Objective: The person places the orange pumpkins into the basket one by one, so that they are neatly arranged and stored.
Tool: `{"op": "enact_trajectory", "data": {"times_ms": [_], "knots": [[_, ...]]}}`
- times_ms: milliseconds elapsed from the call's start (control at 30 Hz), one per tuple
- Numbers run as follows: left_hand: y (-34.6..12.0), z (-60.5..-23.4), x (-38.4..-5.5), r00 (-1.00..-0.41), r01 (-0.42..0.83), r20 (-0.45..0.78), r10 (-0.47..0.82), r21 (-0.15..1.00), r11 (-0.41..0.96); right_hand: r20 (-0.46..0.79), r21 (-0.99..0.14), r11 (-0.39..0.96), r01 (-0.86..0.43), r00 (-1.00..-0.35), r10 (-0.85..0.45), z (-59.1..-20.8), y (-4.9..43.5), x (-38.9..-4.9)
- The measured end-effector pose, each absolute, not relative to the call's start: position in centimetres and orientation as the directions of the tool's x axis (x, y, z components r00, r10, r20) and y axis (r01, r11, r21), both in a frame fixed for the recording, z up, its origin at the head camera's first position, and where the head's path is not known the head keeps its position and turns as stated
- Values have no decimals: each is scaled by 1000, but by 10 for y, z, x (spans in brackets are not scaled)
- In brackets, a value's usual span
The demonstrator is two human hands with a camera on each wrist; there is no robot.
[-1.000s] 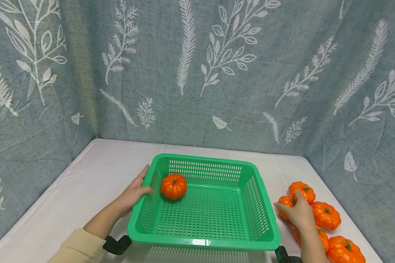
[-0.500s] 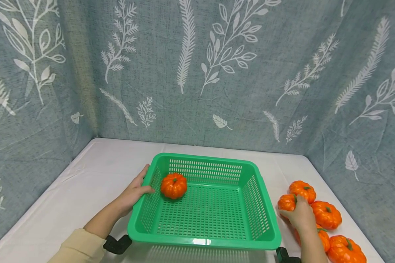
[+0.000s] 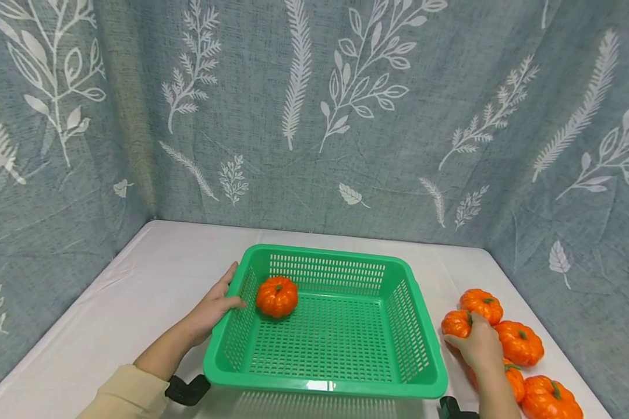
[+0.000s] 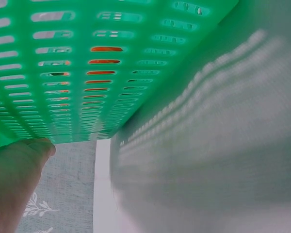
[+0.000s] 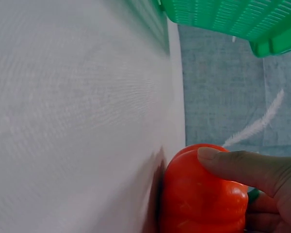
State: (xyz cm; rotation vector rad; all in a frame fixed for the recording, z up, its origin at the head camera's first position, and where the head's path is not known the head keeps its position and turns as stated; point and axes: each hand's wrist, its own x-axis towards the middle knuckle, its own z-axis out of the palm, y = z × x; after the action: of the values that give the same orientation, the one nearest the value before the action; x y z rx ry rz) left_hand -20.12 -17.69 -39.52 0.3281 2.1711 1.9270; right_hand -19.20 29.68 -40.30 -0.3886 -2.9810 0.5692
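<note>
A green plastic basket (image 3: 325, 389) with slotted walls stands on the white table. My left hand (image 3: 213, 308) holds its left rim, thumb over the inside and the other fingers along the outside. One orange pumpkin (image 3: 276, 297) sits inside, near the back left. To the right of the basket, my right hand (image 3: 479, 344) grips a small orange pumpkin (image 3: 456, 324) that has a green stem. In the right wrist view the thumb presses on this pumpkin (image 5: 199, 194), and the other fingers are partly hidden behind it. It looks to be on or very near the tablecloth.
Several more orange pumpkins lie close around the right hand: one behind (image 3: 481, 304), one to its right (image 3: 520, 343), one partly under the forearm (image 3: 515, 383), and one at the front right (image 3: 551, 398). A grey-green leaf-patterned curtain (image 3: 314, 174) encloses the table (image 3: 178, 250).
My right hand has come down onto the small pumpkin, and its spread thumb has drawn in against the side. The left hand and the basket have stayed put.
</note>
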Motion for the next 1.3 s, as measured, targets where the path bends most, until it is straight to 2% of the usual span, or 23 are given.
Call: {"op": "enact_trajectory", "data": {"times_ms": [33, 100, 300, 500, 733, 1300], "knots": [[-177, -395, -201, -951, 20, -17, 310, 993, 115, -28, -506, 817, 277, -952, 306, -400, 294, -187], [-177, -395, -201, -950, 18, -18, 311, 993, 113, -56, -501, 813, 296, -949, 311, -399, 295, -191], [-176, -394, -201, -951, 15, -24, 307, 992, 121, 14, -483, 845, 230, -963, 270, -384, 290, -191], [-175, -394, -201, -953, 24, -13, 304, 993, 118, 23, -469, 859, 205, -969, 244, -369, 291, -192], [-176, -395, -202, -952, 18, -18, 304, 993, 116, 109, -449, 883, 133, -973, 202, -356, 290, -192], [-177, -395, -202, -953, 17, -19, 301, 993, 118, 222, -394, 918, 46, -965, 143, -300, 286, -202]]}}
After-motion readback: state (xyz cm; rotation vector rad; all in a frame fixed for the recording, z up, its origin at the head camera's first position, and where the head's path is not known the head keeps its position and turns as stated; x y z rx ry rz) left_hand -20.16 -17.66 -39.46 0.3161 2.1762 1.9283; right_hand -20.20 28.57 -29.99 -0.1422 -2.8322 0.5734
